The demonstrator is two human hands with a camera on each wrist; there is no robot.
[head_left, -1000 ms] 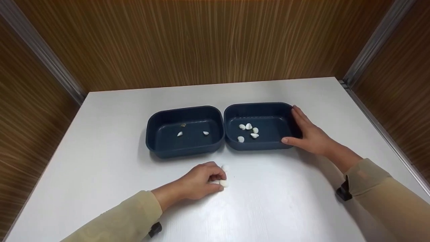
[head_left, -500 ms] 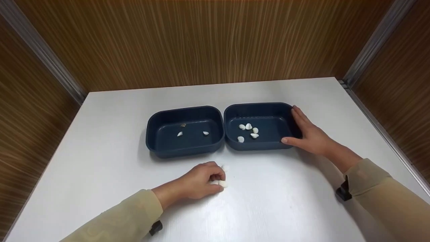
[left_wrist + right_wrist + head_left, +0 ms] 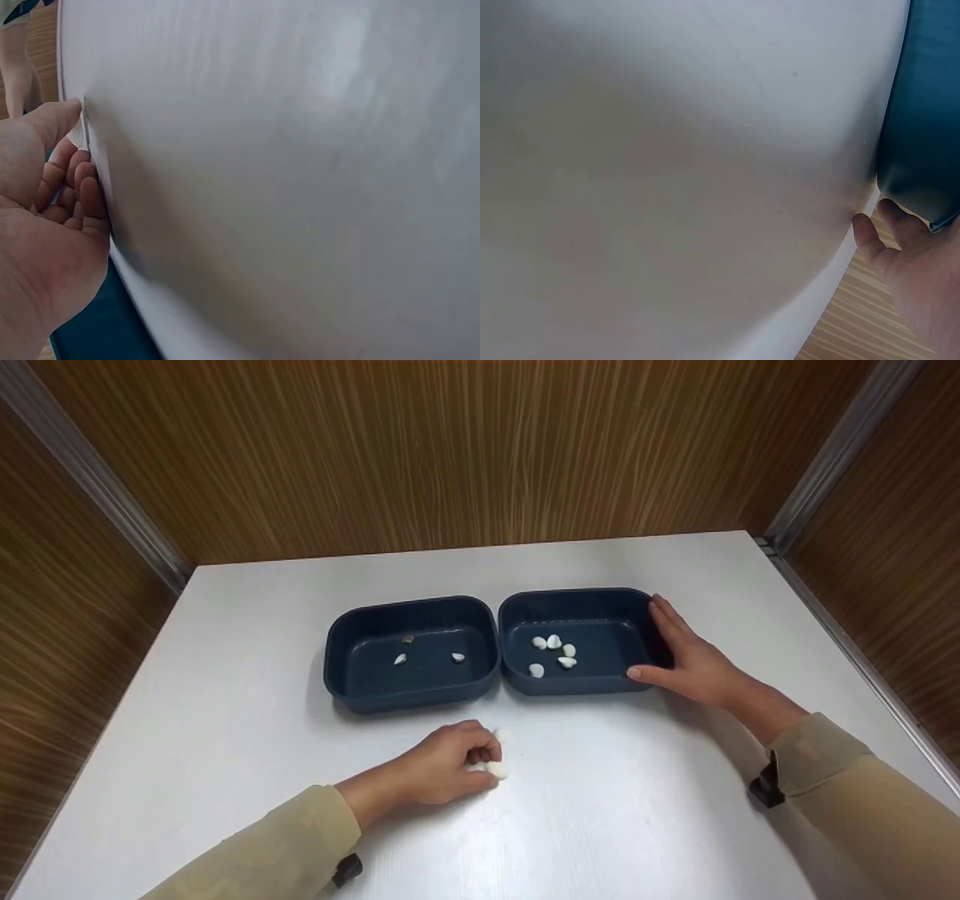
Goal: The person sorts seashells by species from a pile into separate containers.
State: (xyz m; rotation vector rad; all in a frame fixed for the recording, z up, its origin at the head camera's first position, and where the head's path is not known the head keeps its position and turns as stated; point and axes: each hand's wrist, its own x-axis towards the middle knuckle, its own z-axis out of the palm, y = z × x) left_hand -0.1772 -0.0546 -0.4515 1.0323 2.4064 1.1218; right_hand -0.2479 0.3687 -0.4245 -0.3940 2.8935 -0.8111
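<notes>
My left hand (image 3: 456,763) is low over the white table, thumb and index finger around a small white shell (image 3: 497,770). Another pale shell (image 3: 502,736) lies just beyond its fingertips, partly hidden. In the left wrist view the left hand (image 3: 56,180) has curled fingers and a bit of white near the thumb. My right hand (image 3: 694,664) rests at the right end of a dark blue box (image 3: 577,685), fingers extended along its side and thumb at the front rim. Several white shells (image 3: 567,663) lie in that box.
A second dark blue box (image 3: 416,696) stands against the first one's left side. Inside are two small white shells (image 3: 458,658) and a brown piece (image 3: 408,639). Wood-grain panels (image 3: 465,457) enclose the white table (image 3: 247,675) at the back and sides.
Both hands stay almost in place. The whole view shifts very slightly left, and the shells in the boxes keep their positions.
</notes>
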